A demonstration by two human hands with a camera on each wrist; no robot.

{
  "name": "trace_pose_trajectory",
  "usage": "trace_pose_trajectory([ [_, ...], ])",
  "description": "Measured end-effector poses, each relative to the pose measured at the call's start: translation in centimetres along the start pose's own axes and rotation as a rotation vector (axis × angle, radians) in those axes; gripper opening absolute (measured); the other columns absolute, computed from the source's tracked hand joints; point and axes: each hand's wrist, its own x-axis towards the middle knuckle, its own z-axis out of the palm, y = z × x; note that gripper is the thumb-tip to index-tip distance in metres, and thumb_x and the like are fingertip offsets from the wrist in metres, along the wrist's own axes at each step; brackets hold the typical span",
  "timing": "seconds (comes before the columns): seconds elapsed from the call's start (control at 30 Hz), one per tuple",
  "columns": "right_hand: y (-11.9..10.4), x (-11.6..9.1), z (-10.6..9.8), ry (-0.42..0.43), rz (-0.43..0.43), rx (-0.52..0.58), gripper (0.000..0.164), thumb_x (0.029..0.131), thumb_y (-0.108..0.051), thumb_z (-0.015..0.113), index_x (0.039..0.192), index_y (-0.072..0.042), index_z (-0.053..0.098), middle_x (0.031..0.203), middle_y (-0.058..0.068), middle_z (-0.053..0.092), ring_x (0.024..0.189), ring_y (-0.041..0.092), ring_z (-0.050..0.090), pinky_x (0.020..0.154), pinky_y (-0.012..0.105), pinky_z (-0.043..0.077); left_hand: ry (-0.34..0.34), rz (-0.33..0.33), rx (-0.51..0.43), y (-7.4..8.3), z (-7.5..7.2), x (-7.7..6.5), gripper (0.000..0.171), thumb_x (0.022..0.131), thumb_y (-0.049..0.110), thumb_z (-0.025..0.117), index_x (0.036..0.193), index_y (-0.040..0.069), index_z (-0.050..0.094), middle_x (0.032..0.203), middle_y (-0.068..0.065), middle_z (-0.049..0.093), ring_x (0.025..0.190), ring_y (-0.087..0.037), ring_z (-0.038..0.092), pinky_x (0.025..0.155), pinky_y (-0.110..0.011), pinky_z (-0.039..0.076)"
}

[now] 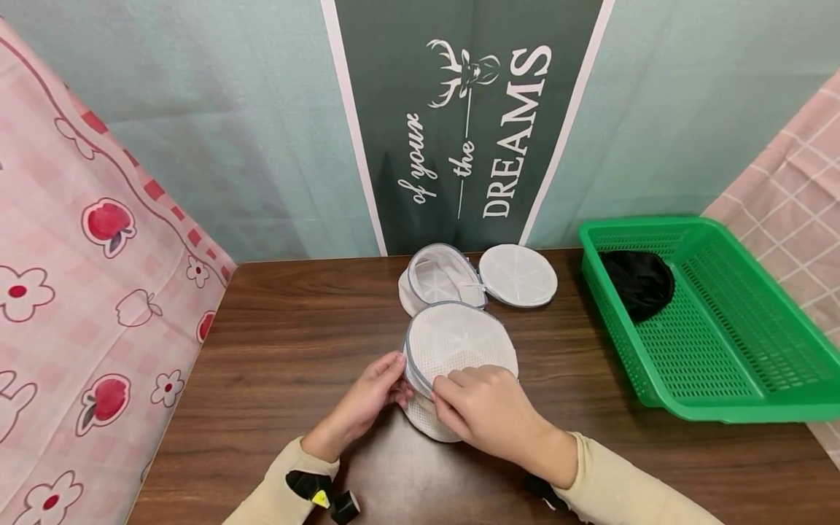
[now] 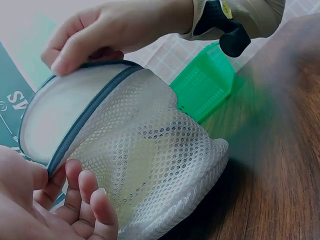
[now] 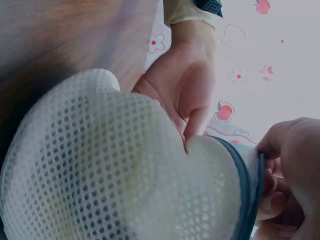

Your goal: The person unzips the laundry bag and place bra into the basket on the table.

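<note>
A white mesh laundry bag with a grey-blue zipped rim stands on the table between both hands. My left hand pinches the rim at its left side, with the other fingers beside the mesh wall. On the near edge of the round lid, my right hand pinches the zipper trim. A gap shows between lid and rim in the right wrist view. Something pale yellowish shows faintly through the mesh; its kind is unclear. Just behind stands a second mesh laundry bag, its round lid folded out to the right.
A green plastic basket stands at the right of the wooden table, holding a black cloth item. A printed curtain hangs along the back, with pink patterned cloth at the left.
</note>
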Motion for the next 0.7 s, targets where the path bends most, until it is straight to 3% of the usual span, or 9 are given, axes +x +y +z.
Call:
trace_pose_trajectory([
  [0.13,0.5,0.2,-0.8,0.029,0.016,0.037,0.038,0.105,-0.024,0.038,0.069,-0.017,0.045,0.058,-0.010,0.034,0.047,0.006,0.032,0.043,0.022,0.029,0.000,0.007,0.005,0.0,0.0,0.0,0.022,0.111,0.019,0.040,0.101,0.010,0.058,0.080,0.000,0.059,0.071,-0.009,0.057,0.064,-0.021,0.050],
  [0.37,1.7,0.5,-2.6,0.135,0.057,0.073,0.034,0.105,-0.026,0.045,0.071,-0.019,0.050,0.059,-0.012,0.038,0.048,0.007,0.038,0.044,0.024,0.033,0.020,0.025,0.013,0.0,0.0,0.1,0.024,0.111,0.017,0.040,0.096,0.008,0.057,0.081,-0.001,0.058,0.070,-0.011,0.055,0.065,-0.022,0.050],
  [0.53,2.5,0.3,-3.7,0.237,0.094,0.083,0.034,0.104,-0.028,0.048,0.071,-0.020,0.052,0.061,-0.012,0.042,0.052,0.004,0.036,0.045,0.021,0.031,0.047,0.045,0.025,-0.2,0.1,0.2,0.027,0.111,0.017,0.039,0.091,0.010,0.056,0.081,0.000,0.054,0.072,-0.012,0.053,0.065,-0.022,0.049],
  [0.7,3.2,-0.3,-4.5,0.283,0.143,0.074,0.036,0.104,-0.029,0.049,0.069,-0.020,0.051,0.060,-0.011,0.040,0.054,0.003,0.034,0.046,0.018,0.029,0.055,0.042,0.031,-0.2,0.1,0.1,0.027,0.111,0.017,0.039,0.092,0.010,0.057,0.082,0.000,0.052,0.073,-0.012,0.053,0.066,-0.022,0.049],
])
